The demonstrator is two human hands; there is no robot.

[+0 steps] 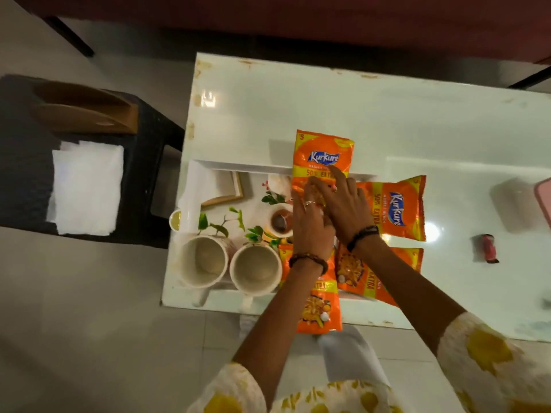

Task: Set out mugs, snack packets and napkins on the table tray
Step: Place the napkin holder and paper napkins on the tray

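Observation:
A white flower-printed tray (238, 166) lies on the glossy white table (298, 108). Two empty cream mugs (204, 260) (255, 268) stand side by side at its near left corner. Several orange Kurkure snack packets fan out on its right side: one points away (323, 153), one right (393, 207), two toward me (354, 272) (319, 305). My left hand (310, 225) curls its fingers on the far packet's near end. My right hand (344, 204) lies flat beside it, index finger stretched onto that packet. A stack of white napkins (86, 189) sits on the black stool at left.
A brown wooden holder (86, 111) stands on the black stool (24, 162) behind the napkins. On the table to the right lie a small red wrapped sweet (489, 248) and a pink object (544, 201) at the frame edge. A small cup (176, 220) sits by the tray's left rim.

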